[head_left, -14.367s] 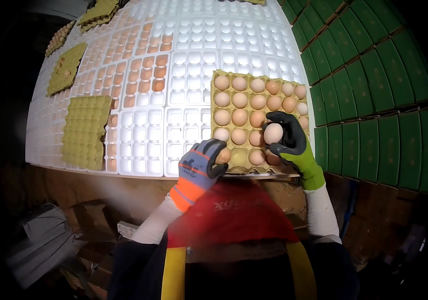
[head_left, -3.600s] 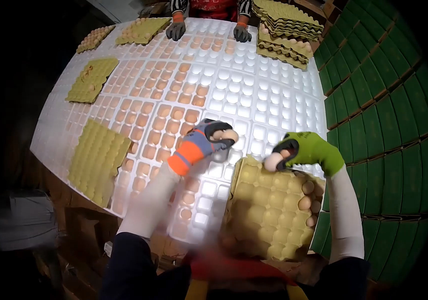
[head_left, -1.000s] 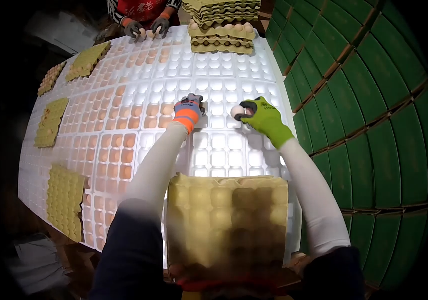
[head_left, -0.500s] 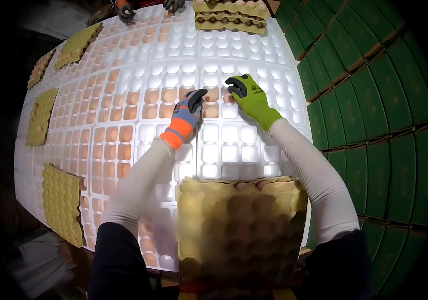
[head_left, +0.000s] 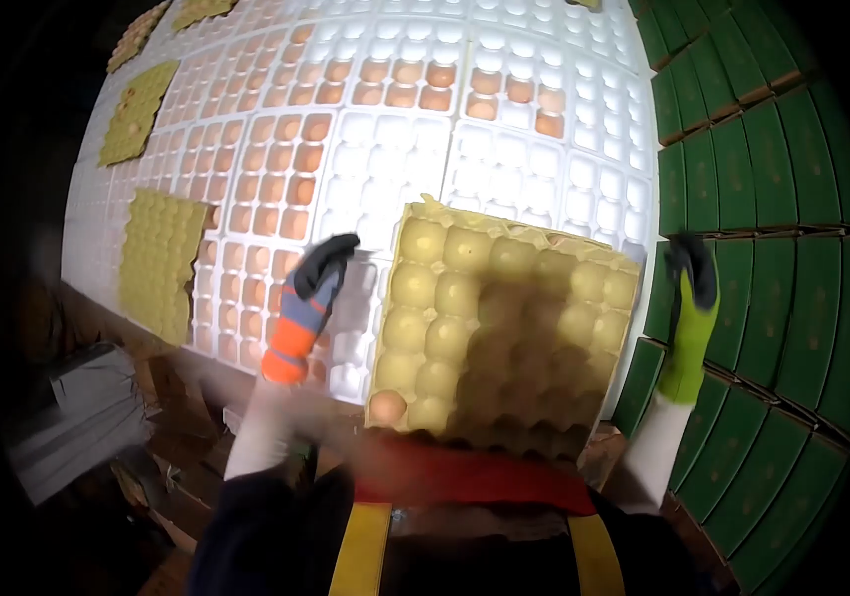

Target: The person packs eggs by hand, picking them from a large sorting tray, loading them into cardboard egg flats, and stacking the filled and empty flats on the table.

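Observation:
My left hand (head_left: pixel 321 283), in a grey and orange glove with black fingers, hovers left of a yellow pulp egg tray (head_left: pixel 425 288). Its fingers are apart and bent, with nothing visible in them. My right hand (head_left: pixel 691 308), in a green glove with black fingertips, is right of that tray, in front of the green boxes; it is slightly blurred, its fingers parted and no object showing. One brown egg (head_left: pixel 387 406) sits in the tray's near left corner, and a shadow covers the tray's middle. Beyond, white plastic trays (head_left: pixel 385 149) hold brown eggs (head_left: pixel 519 89) in some cells.
Green boxes (head_left: pixel 733 179) stand stacked along the right side. More pulp trays lie at the left, one (head_left: pixel 159 263) near the table edge and another (head_left: pixel 137 114) farther back. A red and yellow garment (head_left: pixel 475 477) is at my front.
Both hands have drawn back from the white trays and spread to either side of the pulp tray. The view has tilted down. Eggs show in the cells where my hands were.

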A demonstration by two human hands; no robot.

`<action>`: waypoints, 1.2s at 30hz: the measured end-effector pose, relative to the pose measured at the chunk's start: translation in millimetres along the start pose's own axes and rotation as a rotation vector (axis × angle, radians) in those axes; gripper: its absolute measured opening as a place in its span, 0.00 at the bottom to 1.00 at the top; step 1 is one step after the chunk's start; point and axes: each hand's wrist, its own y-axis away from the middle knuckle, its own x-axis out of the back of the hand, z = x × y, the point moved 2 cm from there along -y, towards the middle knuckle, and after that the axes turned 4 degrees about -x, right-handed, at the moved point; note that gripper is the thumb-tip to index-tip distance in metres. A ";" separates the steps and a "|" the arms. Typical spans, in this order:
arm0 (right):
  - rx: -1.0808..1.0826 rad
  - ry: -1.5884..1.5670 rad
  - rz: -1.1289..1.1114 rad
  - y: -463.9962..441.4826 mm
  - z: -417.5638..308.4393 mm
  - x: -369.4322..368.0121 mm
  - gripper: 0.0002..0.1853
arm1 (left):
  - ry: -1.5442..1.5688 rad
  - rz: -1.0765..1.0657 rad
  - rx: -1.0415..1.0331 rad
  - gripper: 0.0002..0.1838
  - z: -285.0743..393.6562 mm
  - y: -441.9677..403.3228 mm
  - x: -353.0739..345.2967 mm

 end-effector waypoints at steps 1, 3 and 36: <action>-0.331 0.070 -0.002 62.2 58.9 48.9 0.19 | 0.010 0.019 0.068 0.23 -15.6 54.4 1.0; -0.397 0.000 -0.145 121.8 95.6 66.9 0.27 | 0.076 0.055 0.126 0.25 -21.4 102.9 -12.8; -0.073 -0.164 -0.318 176.1 -77.9 -227.3 0.30 | -0.366 -0.175 -0.471 0.24 43.9 35.4 246.4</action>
